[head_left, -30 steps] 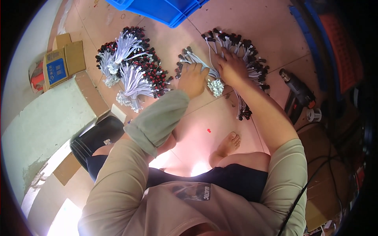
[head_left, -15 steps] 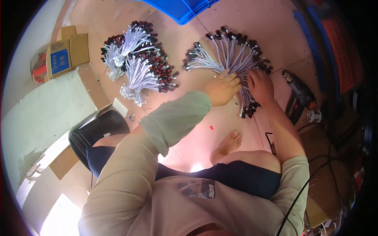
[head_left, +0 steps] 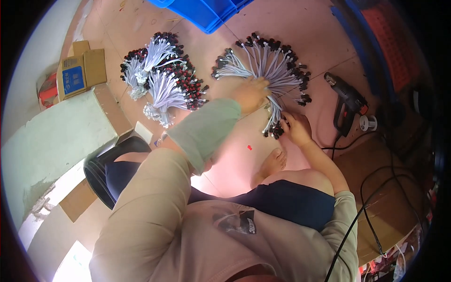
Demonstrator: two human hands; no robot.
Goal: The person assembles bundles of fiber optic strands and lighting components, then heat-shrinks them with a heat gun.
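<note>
A fan of white cables (head_left: pixel 284 80) with black connectors lies on the floor in front of me, its far ends spread in an arc. My left hand (head_left: pixel 252 95) is over the gathered end of the fan; motion blurs its fingers, so their grip is unclear. A narrow strand of the cables hangs toward me from the fan. Beside its black connectors is my right hand (head_left: pixel 298 129), fingers curled and closed at the cable ends. To the left lie several tied cable bundles (head_left: pixel 167 89) with black and red connectors.
A black heat gun (head_left: pixel 347 101) rests at the right, beside a white spool (head_left: pixel 368 123) and black cords (head_left: pixel 366 207). Far ahead is a blue plastic crate (head_left: pixel 206 14). Cardboard boxes (head_left: pixel 96 68) stand left. A small red piece (head_left: pixel 249 147) lies near my bare foot (head_left: pixel 270 167).
My right hand has moved down toward me, from the middle of the cable fan to the connectors of the near strand. My left hand has shifted slightly left over the gathered cables.
</note>
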